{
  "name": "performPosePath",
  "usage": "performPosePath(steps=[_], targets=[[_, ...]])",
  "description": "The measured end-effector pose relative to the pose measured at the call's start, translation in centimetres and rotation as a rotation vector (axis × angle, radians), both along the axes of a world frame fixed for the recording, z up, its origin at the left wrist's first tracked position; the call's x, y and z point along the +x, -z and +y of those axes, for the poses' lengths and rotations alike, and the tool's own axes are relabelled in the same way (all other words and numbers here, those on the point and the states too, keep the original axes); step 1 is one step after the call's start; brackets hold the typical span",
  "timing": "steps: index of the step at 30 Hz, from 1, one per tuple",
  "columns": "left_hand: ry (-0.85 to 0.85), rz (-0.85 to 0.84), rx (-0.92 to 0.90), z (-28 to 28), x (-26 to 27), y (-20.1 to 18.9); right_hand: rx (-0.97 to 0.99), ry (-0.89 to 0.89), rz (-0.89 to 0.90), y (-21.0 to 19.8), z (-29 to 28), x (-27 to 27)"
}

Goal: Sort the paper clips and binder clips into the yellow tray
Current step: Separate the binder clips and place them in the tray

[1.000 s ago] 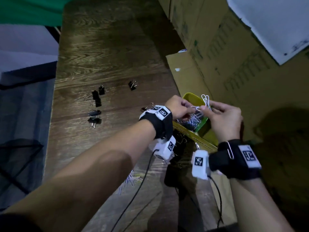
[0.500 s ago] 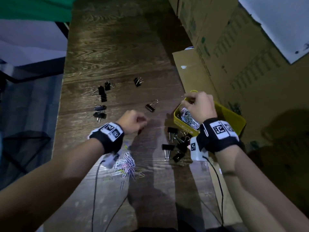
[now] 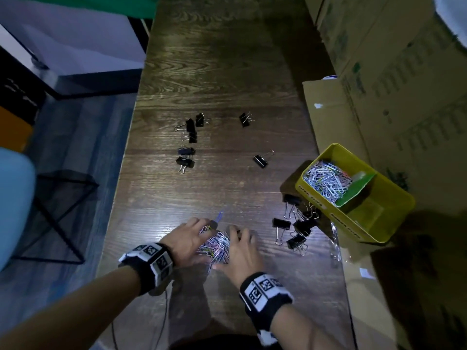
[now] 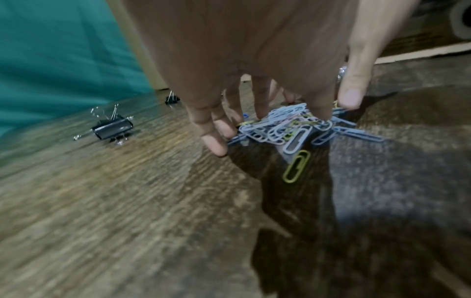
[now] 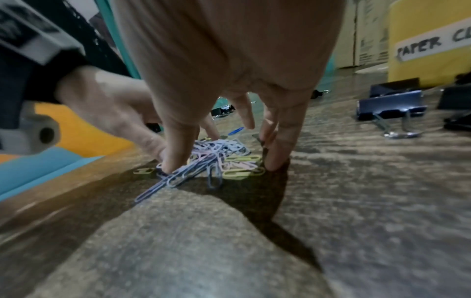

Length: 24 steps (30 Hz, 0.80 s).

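Observation:
A pile of pastel paper clips [image 3: 216,245] lies on the dark wooden table near its front edge. My left hand [image 3: 188,238] and right hand [image 3: 243,248] flank it, fingers spread and tips down on the wood. In the left wrist view the left hand [image 4: 280,121] touches the paper clips [image 4: 285,129] with straight fingers. In the right wrist view the right hand [image 5: 224,161] stands over the paper clips [image 5: 219,157], thumb on one side, fingers on the other. The yellow tray [image 3: 328,213] sits at the right, with paper clips [image 3: 326,180] in its far compartment.
Several black binder clips [image 3: 298,226] lie beside the tray, more [image 3: 188,142] at the far left, and single ones [image 3: 245,119] [image 3: 260,160] mid-table. A lone blue paper clip [image 3: 219,217] lies past the pile. Cardboard boxes [image 3: 379,84] line the right side.
Both hands were over the tray with paper clips a second ago. The left hand came back first, then the right; both now rest around the pile near the front edge.

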State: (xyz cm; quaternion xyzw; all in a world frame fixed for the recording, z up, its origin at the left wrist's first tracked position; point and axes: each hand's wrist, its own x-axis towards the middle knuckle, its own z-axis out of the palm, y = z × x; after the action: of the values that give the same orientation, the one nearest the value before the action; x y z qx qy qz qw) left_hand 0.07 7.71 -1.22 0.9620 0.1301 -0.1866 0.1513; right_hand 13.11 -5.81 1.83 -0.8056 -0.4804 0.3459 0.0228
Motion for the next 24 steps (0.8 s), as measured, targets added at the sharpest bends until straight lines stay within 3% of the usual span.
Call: performPosePath(steps=[4, 10, 16, 19, 24], targets=[[-0.114, -0.059, -0.038, -1.5, 0.1, 0.6, 0.122, -0.036, -0.132, 0.6, 1.0, -1.5], [-0.439, -0.168, -0.297, -2.3, 0.8, 0.8, 0.134, 0.052, 0.132, 2.8, 1.3, -0.3], [-0.603, -0.302, -0.444, -1.1, 0.3, 1.2, 0.177, 0.352, 0.364, 4.1, 1.0, 2.0], [-0.770, -0.292, -0.621, -0.8, 0.5, 0.6, 0.156, 0.481, 0.445, 4.5, 1.1, 2.8], [-1.181, -0.270, -1.033, -0.1, 0.5, -0.3, 0.228, 0.710, 0.735, 4.1, 0.7, 3.7]])
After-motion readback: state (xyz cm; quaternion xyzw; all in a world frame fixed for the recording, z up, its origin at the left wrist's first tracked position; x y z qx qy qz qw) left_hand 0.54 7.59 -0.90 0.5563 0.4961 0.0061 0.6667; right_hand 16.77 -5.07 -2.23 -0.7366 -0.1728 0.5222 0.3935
